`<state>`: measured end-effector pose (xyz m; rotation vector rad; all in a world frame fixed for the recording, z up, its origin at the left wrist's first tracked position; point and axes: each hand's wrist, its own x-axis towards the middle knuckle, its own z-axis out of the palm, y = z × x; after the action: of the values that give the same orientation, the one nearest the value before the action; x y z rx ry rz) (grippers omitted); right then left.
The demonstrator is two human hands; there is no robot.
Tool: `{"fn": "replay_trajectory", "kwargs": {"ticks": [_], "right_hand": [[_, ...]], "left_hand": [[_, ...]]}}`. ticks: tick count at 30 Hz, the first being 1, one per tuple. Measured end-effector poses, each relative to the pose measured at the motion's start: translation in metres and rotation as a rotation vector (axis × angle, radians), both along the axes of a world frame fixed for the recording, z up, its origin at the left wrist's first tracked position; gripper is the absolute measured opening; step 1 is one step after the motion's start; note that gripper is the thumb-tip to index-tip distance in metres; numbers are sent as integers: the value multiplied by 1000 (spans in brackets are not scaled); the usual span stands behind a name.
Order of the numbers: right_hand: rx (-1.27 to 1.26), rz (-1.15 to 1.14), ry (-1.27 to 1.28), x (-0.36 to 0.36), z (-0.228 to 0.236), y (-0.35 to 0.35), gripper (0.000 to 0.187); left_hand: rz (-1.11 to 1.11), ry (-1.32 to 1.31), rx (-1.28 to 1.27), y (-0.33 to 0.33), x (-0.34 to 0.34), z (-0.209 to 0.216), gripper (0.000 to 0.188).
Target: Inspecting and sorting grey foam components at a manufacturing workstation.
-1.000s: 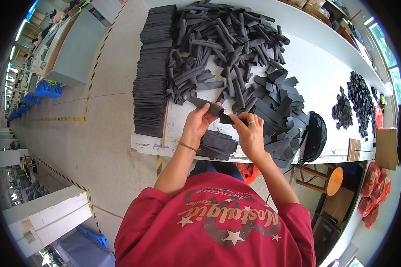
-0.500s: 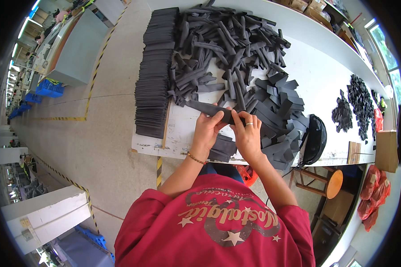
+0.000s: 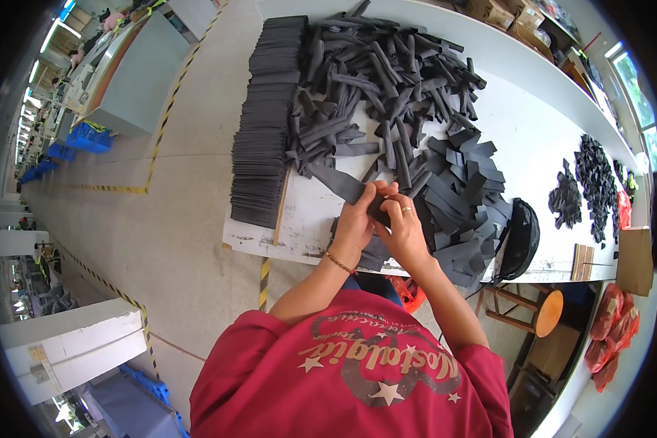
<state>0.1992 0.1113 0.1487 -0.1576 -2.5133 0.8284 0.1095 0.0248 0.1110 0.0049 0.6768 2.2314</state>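
Observation:
A dark grey fabric strip (image 3: 336, 181) is held by both my hands above the table's near edge. Its loose end reaches out to the far left. My left hand (image 3: 356, 225) is closed round the strip's near part, thumb on top. My right hand (image 3: 405, 230), with a ring, pinches the end, which is mostly hidden between the fingers. Under my hands lies a small stack of dark pieces (image 3: 373, 255), partly covered. Beyond them spreads a heap of rolled or folded dark strips (image 3: 387, 73). Flatter dark pieces (image 3: 452, 201) lie to the right.
A long, neat stack of dark strips (image 3: 269, 109) lines the left side of the white table (image 3: 518, 131). A black mesh-covered object (image 3: 519, 241) stands at the near right edge. Small dark pieces (image 3: 595, 182) lie farther right. A wooden stool (image 3: 547, 312) is below.
My hands have come closer together and my left hand has turned on the strip. More of the strip's broad face now shows at its loose end. The whole view has shifted slightly.

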Motion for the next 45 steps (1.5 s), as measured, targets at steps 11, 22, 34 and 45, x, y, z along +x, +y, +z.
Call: {"fn": "replay_trajectory", "kwargs": {"ticks": [11, 22, 34, 45], "right_hand": [[-80, -38, -48, 4, 3, 1, 18], [-22, 89, 52, -5, 19, 22, 18], [-123, 119, 38, -13, 10, 23, 16], [-180, 108, 9, -21, 8, 23, 13]], "left_hand": [[-39, -57, 20, 2, 5, -1, 29], [193, 22, 66, 7, -16, 28, 30], [262, -40, 92, 10, -11, 21, 31], [259, -62, 74, 12, -14, 19, 31]]}}
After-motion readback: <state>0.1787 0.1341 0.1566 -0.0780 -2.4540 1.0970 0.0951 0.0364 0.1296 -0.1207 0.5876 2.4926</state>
